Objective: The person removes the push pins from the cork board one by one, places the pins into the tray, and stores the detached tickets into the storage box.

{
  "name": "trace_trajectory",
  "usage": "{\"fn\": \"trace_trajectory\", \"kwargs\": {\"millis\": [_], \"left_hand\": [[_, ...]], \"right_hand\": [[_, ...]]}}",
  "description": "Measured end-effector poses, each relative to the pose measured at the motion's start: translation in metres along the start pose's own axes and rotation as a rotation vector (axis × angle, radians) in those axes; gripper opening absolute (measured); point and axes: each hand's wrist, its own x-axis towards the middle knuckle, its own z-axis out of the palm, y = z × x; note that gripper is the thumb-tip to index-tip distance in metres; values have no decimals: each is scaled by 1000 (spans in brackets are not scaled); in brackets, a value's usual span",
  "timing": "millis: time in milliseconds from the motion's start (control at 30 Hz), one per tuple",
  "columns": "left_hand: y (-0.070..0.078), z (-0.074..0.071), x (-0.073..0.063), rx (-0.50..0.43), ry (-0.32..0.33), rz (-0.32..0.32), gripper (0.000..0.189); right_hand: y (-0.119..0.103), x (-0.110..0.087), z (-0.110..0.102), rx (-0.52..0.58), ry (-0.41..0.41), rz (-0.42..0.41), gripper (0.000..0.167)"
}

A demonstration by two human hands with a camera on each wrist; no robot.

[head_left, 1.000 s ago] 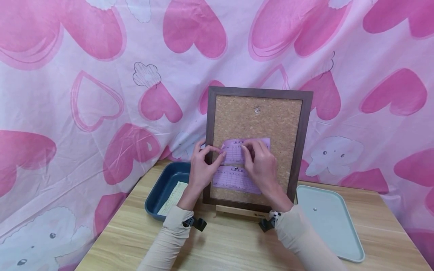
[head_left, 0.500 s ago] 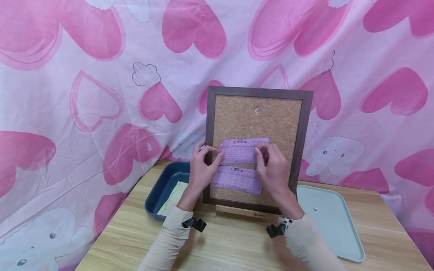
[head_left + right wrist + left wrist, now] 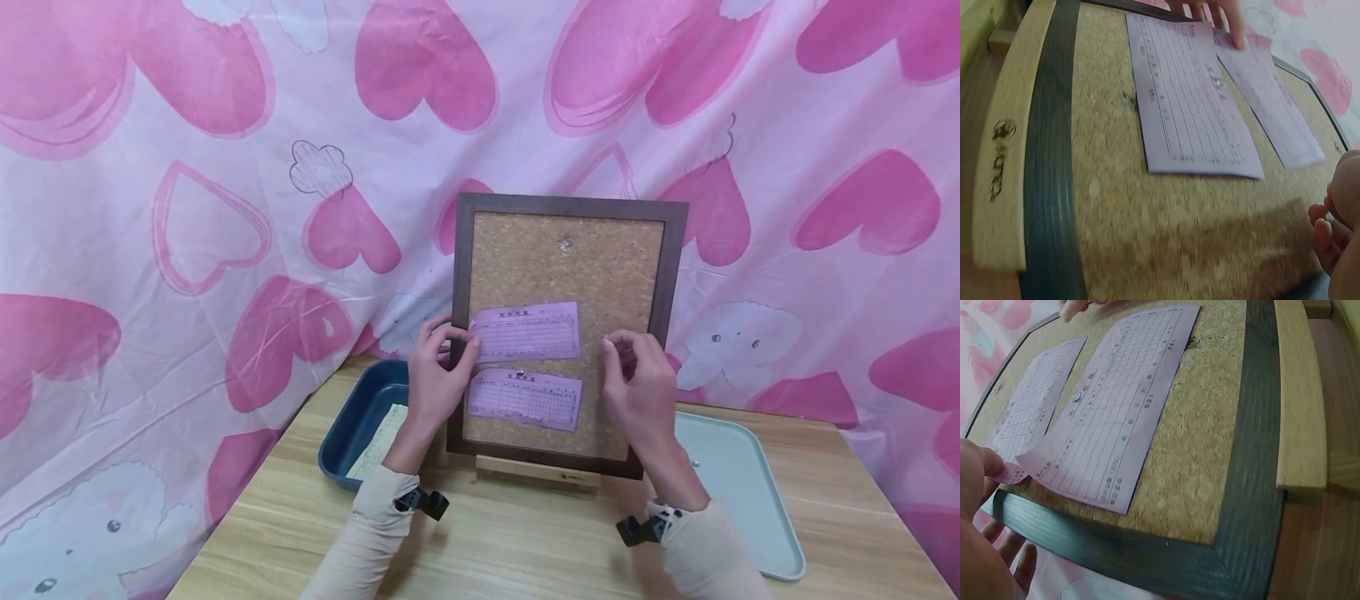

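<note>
In the head view my left hand (image 3: 437, 375) pinches the left edge of the upper purple form slip (image 3: 525, 332) with thumb and index finger. That slip lies over the corkboard (image 3: 517, 262); I see no pin on it. Below it a second purple form slip (image 3: 523, 400) hangs by a metallic pushpin (image 3: 521, 374) at its top edge. My right hand (image 3: 643, 387) is off to the right of both slips, apart from them. Its fingers are curled with thumb and index fingertip close together; whether something tiny is between them is hidden.
A dark blue bin (image 3: 330, 446) with pale yellow slips (image 3: 380, 440) stands at left. At right lies a pale green tray (image 3: 738, 492) with one small pin (image 3: 695, 463). Several pins (image 3: 565, 242) cluster on the upper cork. A wooden stand (image 3: 536, 471) supports the board.
My right hand has moved right, from the middle of the upper slip past its right edge and off the paper. The upper slip has shifted left with my left hand, which keeps its pinch.
</note>
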Motion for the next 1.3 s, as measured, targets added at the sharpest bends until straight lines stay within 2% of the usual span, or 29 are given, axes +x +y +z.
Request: {"fn": "trace_trajectory", "kwargs": {"millis": [133, 433, 567, 867, 1167, 1300], "left_hand": [[-4, -6, -2, 0, 24, 1, 20], [-16, -18, -5, -99, 72, -59, 24], [-21, -22, -5, -109, 100, -76, 24], [-29, -35, -7, -99, 176, -140, 25], [-45, -54, -9, -115, 218, -225, 27], [-53, -62, -9, -142, 252, -238, 25]], "right_hand": [[6, -5, -10, -4, 15, 8, 7], [18, -16, -31, -26, 61, 9, 7], [25, -22, -39, -29, 72, 18, 7], [47, -36, -61, -112, 19, 104, 10], [68, -51, -81, -168, 11, 140, 8], [77, -59, -87, -186, 10, 159, 8]]}}
